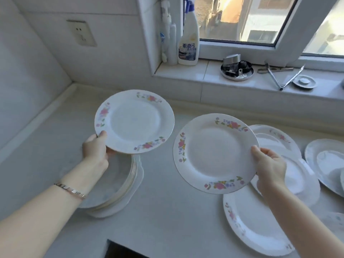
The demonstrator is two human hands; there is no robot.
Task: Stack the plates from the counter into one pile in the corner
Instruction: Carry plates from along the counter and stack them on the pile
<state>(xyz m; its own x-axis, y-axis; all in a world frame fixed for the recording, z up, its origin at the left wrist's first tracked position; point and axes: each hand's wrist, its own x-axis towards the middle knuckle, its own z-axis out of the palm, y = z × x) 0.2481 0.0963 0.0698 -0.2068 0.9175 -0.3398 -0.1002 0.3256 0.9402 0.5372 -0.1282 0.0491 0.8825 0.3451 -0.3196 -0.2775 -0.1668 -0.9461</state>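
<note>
My left hand (96,148) grips the near rim of a white floral plate (134,121), held in the air above a pile of plates (119,185) on the counter's left side. My right hand (270,168) grips the right rim of a second floral plate (214,153), raised over the middle of the counter. Several more plates lie loose on the right: a floral one (255,228) at the front, others (301,174) partly hidden behind my right hand and a further one (327,166) at the right edge.
The white counter (167,211) meets tiled walls at the back left corner. A windowsill holds a spray bottle (189,43), a metal dish of small parts (237,71), tongs (286,77) and a lid (304,81). A dark opening (122,251) cuts into the counter's front edge.
</note>
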